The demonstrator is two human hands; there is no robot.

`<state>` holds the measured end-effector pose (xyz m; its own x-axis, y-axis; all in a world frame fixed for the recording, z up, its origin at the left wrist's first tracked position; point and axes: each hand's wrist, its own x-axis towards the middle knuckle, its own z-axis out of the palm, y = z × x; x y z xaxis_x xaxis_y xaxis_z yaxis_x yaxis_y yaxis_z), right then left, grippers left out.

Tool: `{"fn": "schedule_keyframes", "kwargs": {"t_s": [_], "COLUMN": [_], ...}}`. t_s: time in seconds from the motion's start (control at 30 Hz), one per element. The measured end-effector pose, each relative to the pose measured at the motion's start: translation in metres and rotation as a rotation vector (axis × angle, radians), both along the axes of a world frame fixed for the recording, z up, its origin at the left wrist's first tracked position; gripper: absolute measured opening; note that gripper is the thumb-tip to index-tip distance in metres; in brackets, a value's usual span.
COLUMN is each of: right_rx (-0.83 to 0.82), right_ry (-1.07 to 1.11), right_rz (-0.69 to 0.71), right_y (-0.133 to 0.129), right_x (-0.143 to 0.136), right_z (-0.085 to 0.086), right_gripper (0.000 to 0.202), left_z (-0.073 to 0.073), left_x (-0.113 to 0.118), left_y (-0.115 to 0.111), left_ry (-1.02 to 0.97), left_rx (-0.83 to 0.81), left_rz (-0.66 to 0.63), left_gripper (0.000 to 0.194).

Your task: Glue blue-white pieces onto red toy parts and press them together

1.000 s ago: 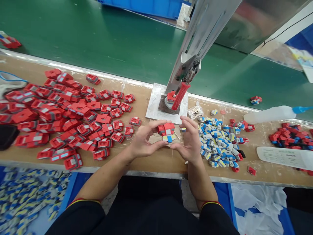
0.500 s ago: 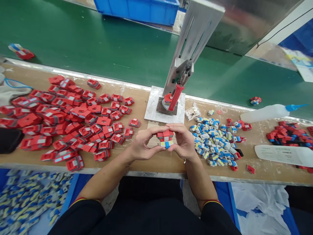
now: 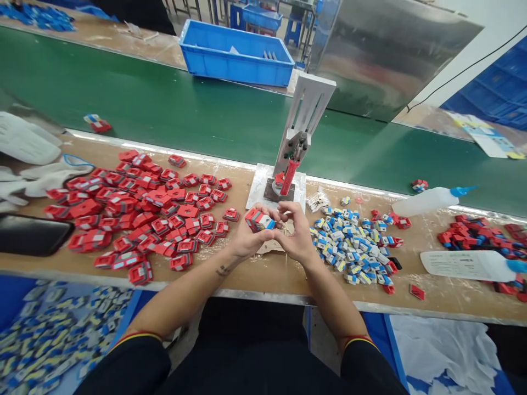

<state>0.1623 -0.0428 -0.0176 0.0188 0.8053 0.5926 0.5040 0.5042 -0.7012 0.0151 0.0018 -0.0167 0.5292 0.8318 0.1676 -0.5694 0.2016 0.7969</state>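
Note:
My left hand [image 3: 246,239] is closed around a small plastic toy piece [image 3: 260,220], a red body joined to a white-and-blue block. The piece is turned to the left, above the bench's front half. My right hand [image 3: 297,237] is just right of it, thumb and curved fingers apart, with nothing seen between them. Its thumb tip is close to my left thumb; whether they touch I cannot tell. Behind the hands stands a hand press [image 3: 297,144] with a red handle [image 3: 290,176] and a red part under it.
Left lies a heap of red shells [image 3: 144,206]; right, a pile of white-and-blue blocks [image 3: 349,241]. Two squeeze bottles [image 3: 428,202] lie at the right. A black phone-like slab [image 3: 33,235] lies left. Beyond runs a green belt [image 3: 164,99] with a blue bin [image 3: 239,68] behind it.
The toy piece has gone from between both hands into my left hand, turned and shifted left. My right hand has let go. The view has tilted up, showing more beyond the belt.

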Motion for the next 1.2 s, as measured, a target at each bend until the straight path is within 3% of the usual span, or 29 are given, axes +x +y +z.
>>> {"fn": "schedule_keyframes", "kwargs": {"t_s": [0.07,0.13,0.2,0.23,0.3,0.4,0.5,0.57,0.67,0.77,0.83,0.87,0.93,1.03,1.1,1.2], "right_rx": [-0.031,-0.065,-0.12,-0.158,-0.237,-0.308,-0.305,-0.252,-0.112,-0.037,0.029,0.069,0.157,0.18,0.034,-0.341], "right_ry": [-0.004,-0.024,-0.048,-0.061,-0.077,-0.031,0.032,0.084,0.16,0.177,0.187,0.169,0.129,0.145,0.153,0.054], "right_rz": [-0.045,-0.08,-0.088,-0.073,0.0,0.141,0.252,0.343,0.416,0.309,0.282,0.245,0.129,-0.066,-0.192,-0.154], "right_y": [0.002,0.005,0.012,0.017,0.03,0.046,0.042,0.03,0.026,0.055,0.086,0.099,0.115,0.11,0.098,0.093], "right_x": [0.009,0.024,0.041,0.049,0.059,0.061,0.06,0.062,0.063,0.063,0.068,0.074,0.087,0.105,0.111,0.104], "right_z": [0.003,0.01,0.016,0.019,0.02,0.019,0.03,0.051,0.102,0.156,0.176,0.179,0.166,0.109,0.061,0.004], "right_gripper": [0.056,0.055,0.047,0.043,0.039,0.04,0.039,0.038,0.056,0.084,0.089,0.085,0.067,0.035,0.023,0.047], "left_z": [0.0,0.002,0.008,0.013,0.023,0.034,0.038,0.038,0.035,0.03,0.027,0.026,0.025,0.024,0.024,0.025], "left_x": [-0.009,-0.019,-0.026,-0.027,-0.021,-0.003,0.014,0.019,0.018,0.014,0.012,0.011,0.01,0.01,0.01,0.014], "left_y": [0.017,0.046,0.08,0.097,0.125,0.148,0.153,0.153,0.153,0.157,0.16,0.161,0.162,0.161,0.161,0.162], "left_ry": [0.086,0.249,0.538,0.694,0.946,1.144,1.245,1.281,1.294,1.269,1.246,1.241,1.251,1.272,1.258,1.196], "left_rx": [0.102,0.282,0.552,0.691,0.967,1.195,1.304,1.338,1.363,1.365,1.36,1.358,1.352,1.343,1.34,1.332], "left_rz": [0.02,0.119,0.203,0.186,-0.001,-0.269,-0.358,-0.345,-0.334,-0.329,-0.326,-0.326,-0.329,-0.329,-0.336,-0.338], "left_gripper": [0.058,0.05,0.044,0.042,0.051,0.062,0.057,0.056,0.059,0.061,0.062,0.062,0.062,0.062,0.061,0.059]}}
